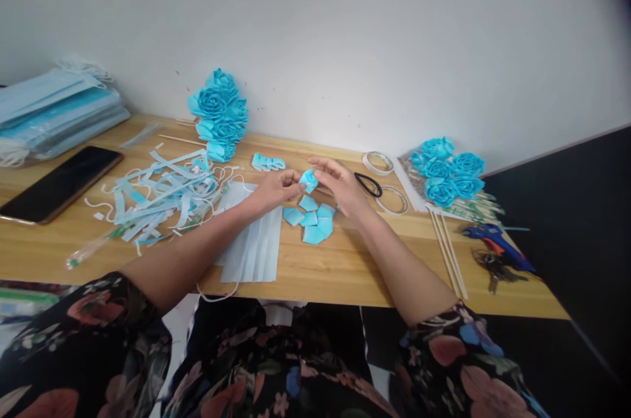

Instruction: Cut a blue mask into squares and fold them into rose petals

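Observation:
Between my two hands is a small blue flower piece, folded from mask-like material. My left hand pinches its left side with thumb and fingertips. From the right, my right hand grips the piece too, its fingers partly curled over. Just below lie several cut blue petals in a loose cluster on the table. A pale blue face mask lies flat under my left forearm. Behind my left hand rests a folded blue strip.
Mask scraps and a phone lie left, near stacked masks. Blue flower bunches stand left and right. Tape rolls, a black band, sticks, a glue gun and keys lie right.

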### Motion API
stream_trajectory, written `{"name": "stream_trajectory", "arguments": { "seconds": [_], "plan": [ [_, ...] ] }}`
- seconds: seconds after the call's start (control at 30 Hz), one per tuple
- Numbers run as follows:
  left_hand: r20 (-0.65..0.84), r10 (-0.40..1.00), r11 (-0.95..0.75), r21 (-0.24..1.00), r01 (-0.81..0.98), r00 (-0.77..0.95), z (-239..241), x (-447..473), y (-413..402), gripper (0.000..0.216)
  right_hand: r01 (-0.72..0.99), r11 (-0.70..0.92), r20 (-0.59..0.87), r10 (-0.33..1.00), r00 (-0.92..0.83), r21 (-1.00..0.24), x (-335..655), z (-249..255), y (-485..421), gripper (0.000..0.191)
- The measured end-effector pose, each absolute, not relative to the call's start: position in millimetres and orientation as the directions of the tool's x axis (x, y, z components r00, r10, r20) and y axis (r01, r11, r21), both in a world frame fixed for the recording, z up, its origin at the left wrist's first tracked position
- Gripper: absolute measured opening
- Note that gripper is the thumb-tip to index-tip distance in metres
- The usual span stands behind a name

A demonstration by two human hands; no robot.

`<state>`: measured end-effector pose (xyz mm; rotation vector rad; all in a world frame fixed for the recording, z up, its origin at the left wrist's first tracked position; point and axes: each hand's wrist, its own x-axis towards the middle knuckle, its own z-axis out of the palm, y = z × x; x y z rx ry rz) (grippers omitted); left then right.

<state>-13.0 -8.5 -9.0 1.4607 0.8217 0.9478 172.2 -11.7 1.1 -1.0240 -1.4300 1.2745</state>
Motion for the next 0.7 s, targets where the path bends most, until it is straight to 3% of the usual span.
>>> {"name": "stream_trajectory", "arguments": {
  "seconds": [0.2,0.47,0.7],
  "plan": [
    [0.101,0.958,-0.083,0.993,-0.08,0.269,-12.9,-13.0,-4.4,0.022,0.024,0.123,0.112,0.958,-0.262,-0.992,172.3,-0.7,-10.7,0.036],
    [0.02,0.933,0.108,0.937,-0.332,0.36,-10.7,-16.4,-7.0,0.028,-0.028,0.088,0.093,0.97,-0.226,-0.996,169.9,2.3,-13.5,0.032],
    [0.041,0.935,0.008,0.991,-0.136,0.352,-9.0,-13.6,-9.6,0.029,-0.075,0.072,0.086,0.972,-0.22,-0.995,167.9,3.1,-14.8,0.032]
  ]
}}
